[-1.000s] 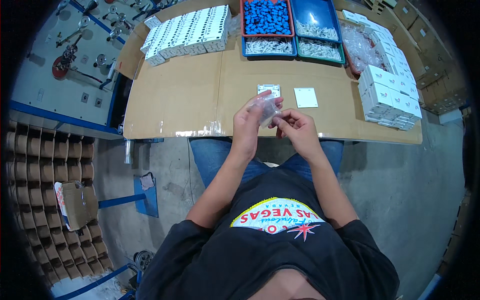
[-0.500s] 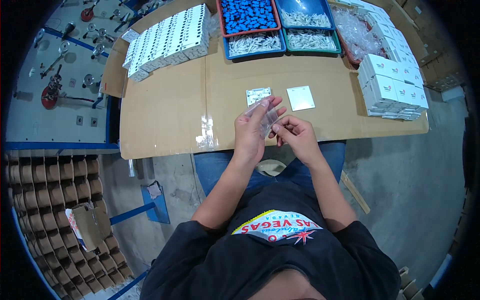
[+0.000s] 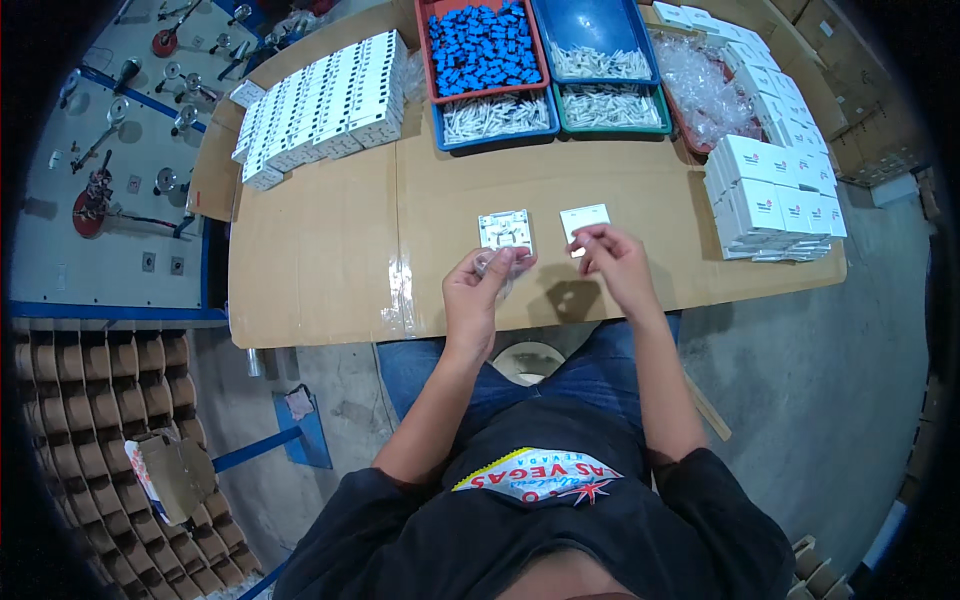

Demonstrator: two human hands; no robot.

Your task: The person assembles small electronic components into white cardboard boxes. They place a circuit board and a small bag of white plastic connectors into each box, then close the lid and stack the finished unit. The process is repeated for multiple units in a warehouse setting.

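My left hand (image 3: 478,290) is closed on a crumpled clear plastic bag (image 3: 492,266), above the near part of the cardboard-covered table. Just beyond its fingertips lies a white square mounting frame (image 3: 505,230) with cut-outs and small fittings. To the right, my right hand (image 3: 618,265) hovers with bent fingers apart, and nothing shows between them. Its fingertips are over the near edge of a flat white square plate (image 3: 584,216), partly covering it; whether they touch cannot be told.
Stacked white units (image 3: 330,105) stand far left. At the back are a red tray (image 3: 432,60) of blue parts, a blue tray (image 3: 540,30) and a green tray (image 3: 665,110) of white pieces. Clear bags (image 3: 700,85) lie beside white boxes (image 3: 760,195) on the right.
My right hand has left the plastic bag and moved right, over the plate. My left hand, keeping the bag, has shifted left and nearer. The whole view has tilted slightly.
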